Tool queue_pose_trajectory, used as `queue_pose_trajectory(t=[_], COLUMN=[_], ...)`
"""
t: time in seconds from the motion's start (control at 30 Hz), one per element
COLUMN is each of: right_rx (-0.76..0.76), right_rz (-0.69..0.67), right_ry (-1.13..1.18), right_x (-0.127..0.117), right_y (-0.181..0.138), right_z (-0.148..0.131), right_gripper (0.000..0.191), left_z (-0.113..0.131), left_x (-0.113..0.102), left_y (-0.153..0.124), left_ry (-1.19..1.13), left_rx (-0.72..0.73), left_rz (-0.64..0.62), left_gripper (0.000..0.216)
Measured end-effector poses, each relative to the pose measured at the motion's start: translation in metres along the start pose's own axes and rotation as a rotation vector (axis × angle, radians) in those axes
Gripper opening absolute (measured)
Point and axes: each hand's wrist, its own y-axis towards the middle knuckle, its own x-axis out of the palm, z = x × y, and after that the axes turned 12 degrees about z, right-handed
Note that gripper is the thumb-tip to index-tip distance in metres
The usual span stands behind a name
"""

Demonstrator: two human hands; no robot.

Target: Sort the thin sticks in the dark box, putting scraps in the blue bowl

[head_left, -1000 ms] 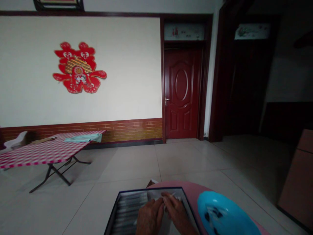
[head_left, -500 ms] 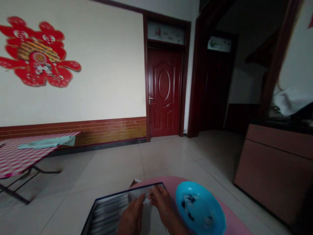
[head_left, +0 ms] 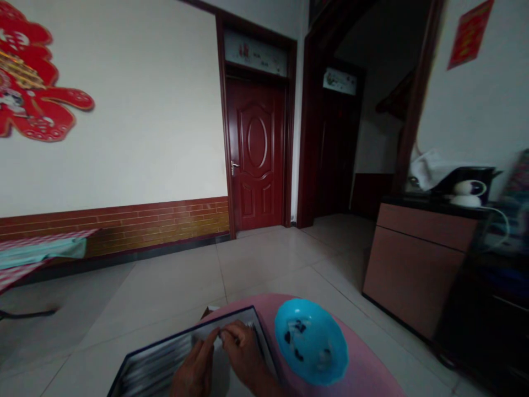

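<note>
My left hand (head_left: 194,368) and my right hand (head_left: 243,353) hang close together over a dark-edged flat box (head_left: 182,336) holding rows of grey, stick-like items. Their fingertips meet on a small pale strip (head_left: 219,337), which is blurred and too small to identify. The hands hide the near part of the box. The box rests on a round pink table (head_left: 363,369). To the right of my right hand sits a bright blue plate (head_left: 311,342) with dark bits on it.
A brown cabinet (head_left: 417,248) stands at the right, with a white device (head_left: 469,193) on top. A folding table (head_left: 25,259) with a checked cloth stands at the far left. A red door (head_left: 256,154) stands ahead, beyond a tiled floor (head_left: 165,281).
My view has swung to the right, bringing the cabinet in and pushing the folding table to the left edge. My hands stay together over the box, still pinching the pale strip.
</note>
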Motion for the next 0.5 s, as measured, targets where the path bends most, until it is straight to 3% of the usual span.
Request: queue_pose_trajectory(t=[0.17, 0.23, 0.3, 0.4, 0.5], right_rx=[0.031, 0.002, -0.034, -0.025, -0.035], right_rz=[0.075, 0.113, 0.109, 0.063, 0.000], right_ry=[-0.023, -0.154, -0.439, -0.575, -0.663], right_x=[-0.030, -0.056, -0.088, -0.134, -0.164], right_y=[0.021, 0.034, 0.046, 0.058, 0.060], right_z=[0.008, 0.021, 0.037, 0.057, 0.070], right_gripper=[0.020, 0.022, 0.026, 0.026, 0.026], left_z=[-0.001, -0.002, -0.002, -0.001, 0.000], left_x=[0.001, 0.001, 0.002, 0.002, 0.001], left_y=[-0.001, -0.002, -0.002, 0.000, 0.001], left_ry=[0.028, 0.043, 0.063, 0.077, 0.067], left_rx=[0.020, 0.025, 0.043, 0.075, 0.078], left_rz=[0.021, 0.023, 0.036, 0.051, 0.039], left_gripper=[0.035, 0.034, 0.033, 0.032, 0.033])
